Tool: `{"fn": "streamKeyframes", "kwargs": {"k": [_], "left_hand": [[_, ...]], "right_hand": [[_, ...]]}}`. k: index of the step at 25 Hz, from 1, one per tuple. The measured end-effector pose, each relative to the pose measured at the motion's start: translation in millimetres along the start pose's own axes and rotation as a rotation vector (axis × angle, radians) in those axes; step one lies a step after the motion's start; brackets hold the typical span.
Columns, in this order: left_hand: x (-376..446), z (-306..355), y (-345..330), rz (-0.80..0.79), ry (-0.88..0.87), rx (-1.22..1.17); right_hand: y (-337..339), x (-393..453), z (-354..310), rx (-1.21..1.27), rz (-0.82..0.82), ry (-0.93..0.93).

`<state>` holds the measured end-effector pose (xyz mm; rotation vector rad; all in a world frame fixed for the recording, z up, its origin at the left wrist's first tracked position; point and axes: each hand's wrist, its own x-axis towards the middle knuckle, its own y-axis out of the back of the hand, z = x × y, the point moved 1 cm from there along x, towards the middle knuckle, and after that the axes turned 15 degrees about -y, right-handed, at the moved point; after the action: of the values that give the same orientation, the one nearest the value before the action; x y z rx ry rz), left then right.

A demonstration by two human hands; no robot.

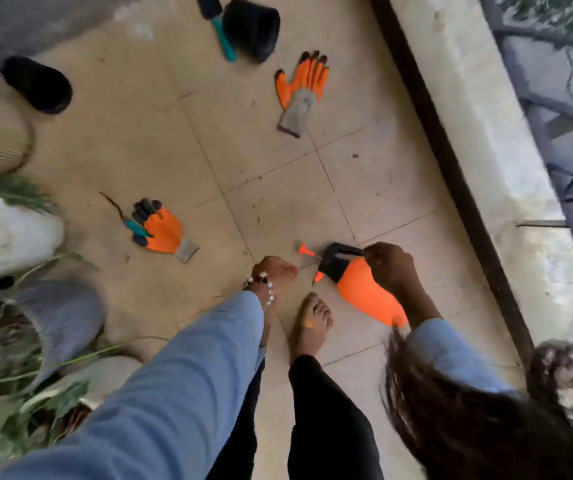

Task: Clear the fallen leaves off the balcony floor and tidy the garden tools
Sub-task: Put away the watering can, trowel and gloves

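Above the tiles, right hand (390,268) grips orange spray bottle (364,289); left hand (276,271) curled.

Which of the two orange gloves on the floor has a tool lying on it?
Start from the white planter at the left edge and look right along the tiles. That orange glove lies there with a teal-handled tool across it; the far glove lies flat and bare.
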<state>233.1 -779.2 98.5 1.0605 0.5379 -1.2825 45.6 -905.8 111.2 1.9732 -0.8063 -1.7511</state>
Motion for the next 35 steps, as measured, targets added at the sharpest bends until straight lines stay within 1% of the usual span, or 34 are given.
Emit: {"fn": "streamKeyframes", "kwargs": {"k": [2, 5, 6, 8, 10, 11, 13, 16, 18, 20, 22, 23, 24, 26, 28, 31, 32, 33, 35], "left_hand": [[51.7, -15.5, -29.5, -0.07, 0.031, -0.01], [126.6, -49.5, -92.1, -0.204, 0.085, 0.006], [140.8, -59.1, -106.3, -0.238, 0.071, 0.006], [161.2, -73.8, -130.0, -0.245, 0.069, -0.042], [169.5, -79.2, -144.9, -0.221, 0.133, -0.192], [168.7, -78.5, -149.8, -0.188, 0.159, -0.242], [160.0, -67.3, -153.2, -0.145, 0.123, -0.229], [133.3, -42.9, -144.0, -0.094, 0.006, -0.158], [109.1, -27.2, -131.2, -0.053, -0.053, -0.085], [78.2, -1.6, -112.0, -0.03, -0.143, -0.008], [32.8, 39.9, -84.0, -0.067, -0.248, 0.143], [10.1, 59.5, -71.2, -0.089, -0.313, 0.233], [-8.8, 73.4, -59.8, -0.11, -0.369, 0.304], [-60.5, 106.0, -35.1, -0.141, -0.48, 0.402], [-114.0, 136.4, -14.6, -0.169, -0.574, 0.434], [-188.7, 173.4, 7.7, -0.255, -0.676, 0.441], [-209.2, 182.8, 10.9, -0.271, -0.71, 0.453], [-232.3, 192.3, 12.9, -0.271, -0.738, 0.438], [-269.7, 201.6, 7.0, -0.251, -0.727, 0.272]], "right_hand": [[-31.4, 37.4, 7.4, -0.048, -0.033, 0.025], [-105.0, 98.4, 29.4, -0.11, -0.104, -0.021], [-124.5, 108.6, 34.8, -0.143, -0.094, -0.038], [-149.8, 121.9, 47.6, -0.221, -0.036, -0.025], [-164.3, 127.6, 61.5, -0.247, 0.012, 0.031], [-166.3, 126.5, 66.5, -0.211, 0.02, 0.043], [-158.1, 116.4, 71.4, -0.09, 0.028, 0.037], [-132.1, 89.0, 70.0, 0.17, 0.003, -0.046], [-109.8, 59.8, 69.7, 0.378, -0.013, -0.096], [-83.2, 26.4, 70.7, 0.526, -0.014, -0.157], [-54.9, -12.5, 69.1, 0.653, 0.033, -0.253], [-40.9, -31.5, 68.0, 0.691, 0.094, -0.299], [-25.8, -51.6, 66.6, 0.712, 0.171, -0.332], [9.4, -102.3, 67.0, 0.738, 0.28, -0.3], [42.5, -152.4, 70.2, 0.625, 0.259, -0.212], [76.1, -225.3, 75.0, 0.435, 0.111, -0.171], [83.9, -248.9, 75.1, 0.407, 0.116, -0.186], [92.1, -275.7, 76.5, 0.431, 0.159, -0.203], [98.8, -323.8, 82.4, 0.544, 0.278, -0.228]]}}
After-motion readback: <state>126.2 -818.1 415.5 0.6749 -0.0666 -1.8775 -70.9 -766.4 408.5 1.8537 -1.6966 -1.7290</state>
